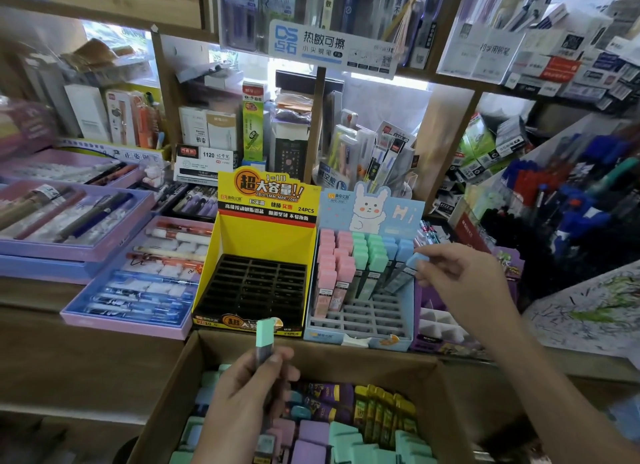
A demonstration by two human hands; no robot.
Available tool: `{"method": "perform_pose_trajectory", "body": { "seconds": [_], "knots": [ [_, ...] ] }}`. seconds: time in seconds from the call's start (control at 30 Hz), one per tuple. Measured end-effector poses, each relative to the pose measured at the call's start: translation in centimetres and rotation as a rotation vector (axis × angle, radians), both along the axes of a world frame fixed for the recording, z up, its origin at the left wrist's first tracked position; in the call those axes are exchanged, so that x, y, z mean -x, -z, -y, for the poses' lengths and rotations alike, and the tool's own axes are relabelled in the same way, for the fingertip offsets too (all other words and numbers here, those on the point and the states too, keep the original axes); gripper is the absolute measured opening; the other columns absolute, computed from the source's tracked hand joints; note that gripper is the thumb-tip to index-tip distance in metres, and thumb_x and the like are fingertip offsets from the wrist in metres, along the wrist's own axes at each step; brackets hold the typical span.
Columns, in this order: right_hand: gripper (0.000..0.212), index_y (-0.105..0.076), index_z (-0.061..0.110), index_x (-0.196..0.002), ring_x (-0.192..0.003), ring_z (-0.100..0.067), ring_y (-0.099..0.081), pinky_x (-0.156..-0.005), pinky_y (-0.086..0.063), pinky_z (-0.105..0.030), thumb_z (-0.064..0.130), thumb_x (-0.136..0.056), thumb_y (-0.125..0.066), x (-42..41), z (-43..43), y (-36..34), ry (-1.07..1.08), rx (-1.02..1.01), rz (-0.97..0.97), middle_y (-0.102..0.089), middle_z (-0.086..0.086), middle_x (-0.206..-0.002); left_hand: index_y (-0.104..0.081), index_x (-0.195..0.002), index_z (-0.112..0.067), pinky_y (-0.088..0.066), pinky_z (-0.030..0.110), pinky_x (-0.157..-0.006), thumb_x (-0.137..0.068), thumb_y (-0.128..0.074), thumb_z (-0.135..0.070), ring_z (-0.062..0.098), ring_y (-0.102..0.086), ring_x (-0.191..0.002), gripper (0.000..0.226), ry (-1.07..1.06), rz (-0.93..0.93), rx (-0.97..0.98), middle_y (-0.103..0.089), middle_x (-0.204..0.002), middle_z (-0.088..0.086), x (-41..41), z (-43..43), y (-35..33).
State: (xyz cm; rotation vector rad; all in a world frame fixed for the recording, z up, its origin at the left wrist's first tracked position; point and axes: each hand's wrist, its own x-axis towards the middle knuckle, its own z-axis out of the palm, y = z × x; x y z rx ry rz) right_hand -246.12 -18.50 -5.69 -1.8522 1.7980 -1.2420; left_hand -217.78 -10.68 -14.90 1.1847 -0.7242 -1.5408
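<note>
My left hand (247, 391) grips a green-capped lead case (265, 339) upright above a cardboard box (162, 411) full of pastel cases. My right hand (460, 273) pinches a blue-capped lead case (407, 267) at the right side of a blue rabbit display box (360, 332). That display holds pink, green and blue cases in its back rows; its front slots are bare. To its left stands a yellow display box (258, 241) with an empty black slotted tray.
Purple trays of pens (128, 290) lie on the wooden counter at the left. Shelves behind hold packed stationery. A rack of blue and red pens (568, 200) rises at the right. A purple box (443, 328) sits beside the blue display.
</note>
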Motion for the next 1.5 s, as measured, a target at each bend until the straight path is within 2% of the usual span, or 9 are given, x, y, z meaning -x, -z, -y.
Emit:
{"method": "perform_pose_trajectory", "body": {
  "seconds": [0.23,0.4,0.5,0.63,0.73,0.83,1.03,1.3,1.5],
  "knots": [
    [0.021,-0.078,0.013,-0.115,-0.077,-0.010,-0.072,-0.079,-0.061,-0.031,0.011,-0.095,-0.070,-0.3,0.4,-0.5,-0.006,-0.006,-0.170,-0.074,0.007,-0.081,-0.078,-0.090,-0.013,-0.040,0.026,-0.046,-0.099,-0.054,-0.007,0.022,-0.054,-0.059,0.026,-0.007,0.014,0.010,-0.070,-0.075,0.014,0.1,0.1,0.3],
    [0.021,-0.078,0.014,-0.114,-0.078,-0.012,-0.068,-0.079,-0.056,-0.031,0.011,-0.096,-0.068,-0.9,1.1,-0.8,-0.050,-0.008,-0.290,-0.072,0.001,-0.090,-0.077,-0.093,-0.012,-0.041,0.027,-0.048,-0.098,-0.055,-0.008,0.021,-0.056,-0.060,0.024,-0.003,0.012,0.009,-0.071,-0.077,0.015,0.0,0.1,0.2],
    [0.021,-0.079,0.013,-0.114,-0.069,-0.008,-0.068,-0.069,-0.055,-0.021,0.011,-0.097,-0.068,-1.1,1.5,-0.7,-0.048,-0.032,-0.303,-0.071,0.004,-0.083,-0.078,-0.090,-0.013,-0.041,0.028,-0.050,-0.098,-0.055,-0.007,0.021,-0.056,-0.059,0.026,-0.005,0.011,0.011,-0.070,-0.076,0.015,0.0,0.1,0.1],
    [0.017,-0.079,0.012,-0.110,-0.059,0.002,-0.064,-0.060,-0.048,-0.006,0.010,-0.096,-0.069,-1.3,2.0,-0.4,-0.021,-0.043,-0.248,-0.065,0.019,-0.066,-0.077,-0.094,-0.009,-0.041,0.029,-0.052,-0.099,-0.054,-0.006,0.022,-0.056,-0.061,0.023,-0.002,0.018,0.017,-0.070,-0.076,0.015,0.0,0.1,0.0],
    [0.016,-0.080,0.012,-0.108,-0.053,-0.002,-0.062,-0.056,-0.050,-0.017,0.010,-0.095,-0.071,-1.6,2.3,-0.1,-0.013,-0.025,-0.240,-0.063,0.020,-0.062,-0.076,-0.097,-0.008,-0.041,0.028,-0.052,-0.099,-0.054,-0.006,0.021,-0.056,-0.059,0.022,0.004,0.027,0.014,-0.071,-0.075,0.014,0.1,0.0,-0.2],
    [0.016,-0.079,0.010,-0.108,-0.054,-0.003,-0.062,-0.064,-0.058,-0.030,0.009,-0.095,-0.070,-2.0,2.7,0.2,0.001,-0.011,-0.230,-0.074,0.003,-0.074,-0.075,-0.097,-0.006,-0.040,0.029,-0.052,-0.099,-0.053,-0.005,0.021,-0.055,-0.059,0.022,0.000,0.025,0.014,-0.070,-0.074,0.013,0.1,-0.1,-0.5],
    [0.009,-0.074,0.012,-0.104,-0.046,-0.005,-0.064,-0.061,-0.061,-0.035,0.012,-0.097,-0.067,-2.5,2.8,0.3,0.023,-0.033,-0.241,-0.075,0.004,-0.078,-0.076,-0.097,-0.005,-0.039,0.032,-0.056,-0.099,-0.053,-0.007,0.023,-0.054,-0.061,0.024,0.004,-0.005,0.022,-0.069,-0.074,0.014,0.1,-0.3,-0.8],
    [0.029,-0.069,0.013,-0.126,-0.048,-0.003,-0.066,-0.043,-0.049,-0.014,0.010,-0.098,-0.066,-2.5,1.5,0.8,0.030,-0.036,-0.161,-0.073,0.005,-0.075,-0.080,-0.092,-0.013,-0.041,0.030,-0.052,-0.098,-0.054,-0.016,0.021,-0.056,-0.061,0.027,0.042,-0.017,0.026,-0.070,-0.079,0.014,0.2,-0.5,-0.9],
    [0.014,-0.072,0.034,-0.100,-0.052,-0.002,-0.068,-0.054,-0.059,-0.021,0.021,-0.095,-0.070,-3.5,-3.4,2.3,-0.022,-0.032,0.039,-0.074,0.018,-0.073,-0.080,-0.095,-0.012,-0.041,0.031,-0.056,-0.097,-0.053,-0.020,0.020,-0.057,-0.061,0.028,0.091,-0.020,0.038,-0.069,-0.079,0.015,0.4,-0.3,-1.2]
  ]
}}
